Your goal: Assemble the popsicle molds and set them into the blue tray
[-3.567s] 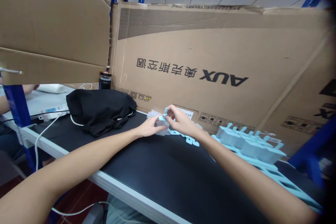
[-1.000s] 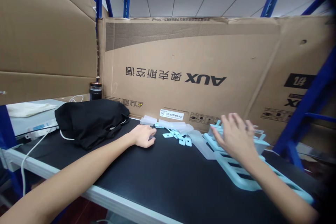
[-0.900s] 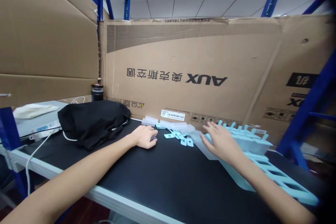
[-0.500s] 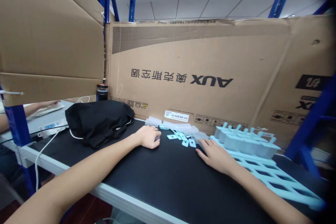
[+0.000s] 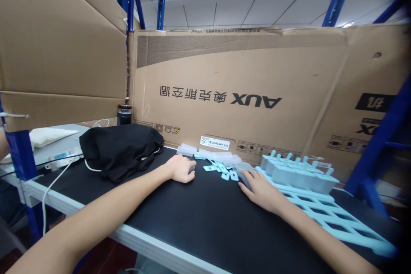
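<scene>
My left hand [image 5: 181, 168] rests on the black tabletop with its fingers curled in. A small dark patch shows between thumb and fingers; I cannot tell what it is. My right hand [image 5: 260, 188] lies palm down, fingers stretched and thumb apart, with a grey patch in the gap. Between the hands is a loose pile of light-blue flat pieces with slots [image 5: 221, 167]. Behind them is a row of translucent ice pop mould cups [image 5: 214, 155]. Right of my right hand, several filled-in mould cups with blue sticks [image 5: 298, 173] stand on a light-blue slotted rack [image 5: 334, 212].
A black cloth bundle [image 5: 120, 150] lies at the left, with a dark jar [image 5: 124, 114] behind it. Cardboard panels [image 5: 218, 64] stand along the back and left. Blue rack posts [image 5: 372, 145] rise on both sides. A power strip [image 5: 62, 158] and white cable sit at far left.
The view has shifted slightly. Both hands stay nearly in place. At far left, another person's hand has drawn back from the white cloth.
</scene>
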The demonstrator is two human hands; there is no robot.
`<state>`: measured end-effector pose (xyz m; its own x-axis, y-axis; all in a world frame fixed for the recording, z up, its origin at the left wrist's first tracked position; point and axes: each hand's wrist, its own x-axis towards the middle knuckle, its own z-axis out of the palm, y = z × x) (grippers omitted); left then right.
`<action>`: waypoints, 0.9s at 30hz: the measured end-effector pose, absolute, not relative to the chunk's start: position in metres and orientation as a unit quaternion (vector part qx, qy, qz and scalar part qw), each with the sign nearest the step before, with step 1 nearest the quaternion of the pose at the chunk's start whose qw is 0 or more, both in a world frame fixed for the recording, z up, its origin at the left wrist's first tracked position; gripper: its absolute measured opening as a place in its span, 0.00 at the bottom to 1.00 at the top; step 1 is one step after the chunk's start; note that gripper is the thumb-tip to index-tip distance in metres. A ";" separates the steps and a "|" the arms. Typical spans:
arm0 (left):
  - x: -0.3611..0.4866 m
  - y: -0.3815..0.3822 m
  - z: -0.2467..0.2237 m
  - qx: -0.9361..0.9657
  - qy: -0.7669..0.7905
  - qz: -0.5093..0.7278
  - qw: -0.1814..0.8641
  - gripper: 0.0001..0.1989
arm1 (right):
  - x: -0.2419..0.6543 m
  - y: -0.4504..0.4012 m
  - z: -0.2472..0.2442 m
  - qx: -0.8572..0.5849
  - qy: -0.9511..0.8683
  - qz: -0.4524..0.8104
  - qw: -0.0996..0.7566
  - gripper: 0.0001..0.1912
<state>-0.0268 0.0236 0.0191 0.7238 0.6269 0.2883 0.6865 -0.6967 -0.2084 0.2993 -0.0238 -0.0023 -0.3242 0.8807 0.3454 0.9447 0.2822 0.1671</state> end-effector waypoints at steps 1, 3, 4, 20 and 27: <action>-0.027 0.024 0.018 -0.915 -0.360 -0.097 0.151 0.14 | 0.299 -0.024 -0.002 -0.575 -0.794 -0.173 0.093 0.24; -0.027 0.025 0.017 -0.914 -0.364 -0.097 0.152 0.14 | 0.298 -0.025 -0.002 -0.578 -0.791 -0.177 0.096 0.24; -0.027 0.025 0.017 -0.912 -0.367 -0.097 0.153 0.14 | 0.297 -0.026 -0.002 -0.581 -0.788 -0.180 0.099 0.23; -0.030 0.029 0.015 -0.890 -0.378 -0.229 0.108 0.26 | 0.275 -0.035 0.012 -0.568 -0.781 -0.051 0.256 0.29; -0.029 0.028 0.018 -0.883 -0.382 -0.249 0.111 0.22 | 0.269 -0.046 0.021 -0.533 -0.803 0.126 0.236 0.30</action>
